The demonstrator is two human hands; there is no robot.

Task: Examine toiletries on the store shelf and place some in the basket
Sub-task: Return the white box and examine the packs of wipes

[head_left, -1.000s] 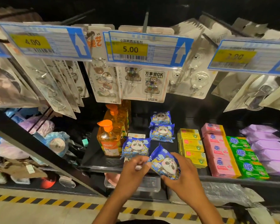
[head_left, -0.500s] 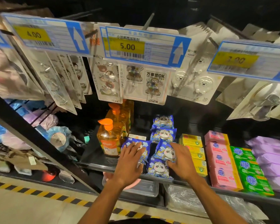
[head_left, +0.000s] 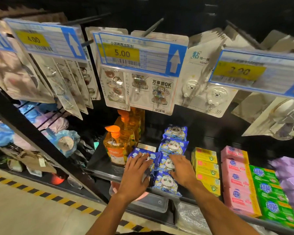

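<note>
My left hand [head_left: 136, 175] lies flat on a blue packet [head_left: 134, 152] at the shelf's [head_left: 100, 165] front edge, fingers straight. My right hand [head_left: 182, 170] rests flat on the neighbouring packet [head_left: 165, 164], gripping nothing.

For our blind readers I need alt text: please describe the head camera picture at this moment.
A person's left hand and right hand lie flat on blue panda packs at the front of a shelf. Orange bottles stand left of them, yellow boxes and pink boxes to the right; hook cards hang above.
</note>
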